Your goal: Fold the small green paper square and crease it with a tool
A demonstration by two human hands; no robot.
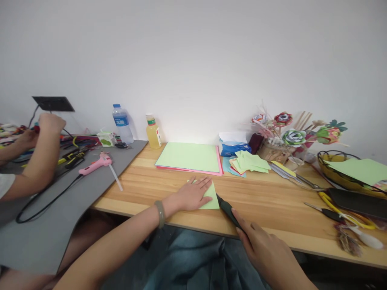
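Head view: left hand flat, fingers spread, on green paper; right hand fingers clamp dark tool.

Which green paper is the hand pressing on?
The small folded green sheet at the table's front edge, under the left hand. The others lie farther back, untouched.

The wooden tabletop carried a stack of coloured paper sheets, a folded green square, cut paper squares, a juice bottle, scissors and a grey mat.
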